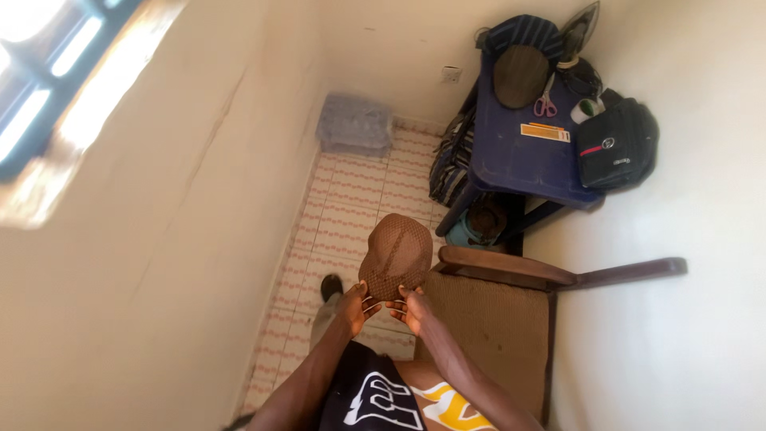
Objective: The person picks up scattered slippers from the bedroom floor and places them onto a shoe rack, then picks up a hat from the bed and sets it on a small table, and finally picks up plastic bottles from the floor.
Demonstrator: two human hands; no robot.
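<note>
A brown patterned flat cap is held up in front of me over the tiled floor. My left hand grips its near edge on the left side. My right hand grips the same edge on the right side. Both hands have their fingers curled around the cap's rim, close together. My forearms reach up from the bottom of the view, above a black printed shirt.
A wooden armchair with a tan seat stands just right of me. Beyond it a blue table carries another cap, scissors, an iron and a black bag. A covered box sits in the corner.
</note>
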